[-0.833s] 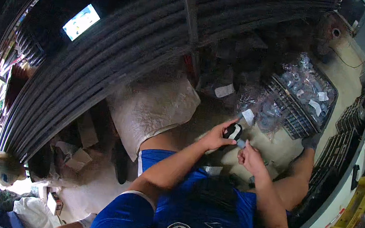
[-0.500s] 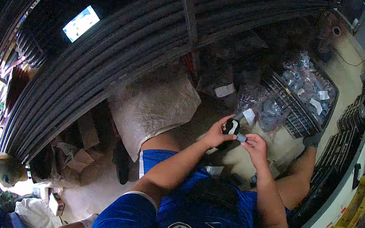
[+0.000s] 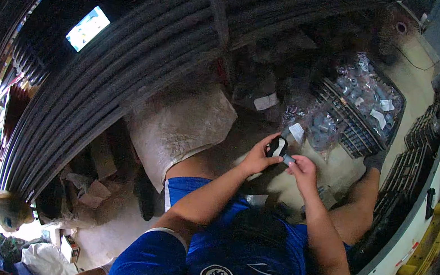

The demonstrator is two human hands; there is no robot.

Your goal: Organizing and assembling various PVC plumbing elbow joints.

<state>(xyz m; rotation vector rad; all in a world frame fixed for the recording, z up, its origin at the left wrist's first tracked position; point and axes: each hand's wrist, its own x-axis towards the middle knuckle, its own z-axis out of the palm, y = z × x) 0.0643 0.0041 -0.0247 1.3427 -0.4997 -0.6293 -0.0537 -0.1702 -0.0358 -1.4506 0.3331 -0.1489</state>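
My left hand [image 3: 255, 159] is closed around a rounded black piece [image 3: 274, 144] with a white band across it. Its exact kind I cannot make out. A short grey cylinder [image 3: 288, 159], like a pipe fitting, meets the lower right side of the black piece. The fingertips of my right hand [image 3: 304, 174] pinch this cylinder. Both hands are close together in front of me, over the floor between my legs. Just beyond them lies a clear plastic bag of grey fittings [image 3: 324, 127] with a white label [image 3: 296, 132] beside it.
A black crate [image 3: 350, 120] holds bagged grey fittings at the far right. Long dark pipes [image 3: 128, 67] run across the left and back. A pale sack [image 3: 181, 129] lies by my left leg. Dark racks and a yellow bin [image 3: 436, 235] stand at the right.
The view has shifted slightly. Both hands keep hold of the black piece and the grey cylinder; my right fingers have changed their position slightly on the cylinder.
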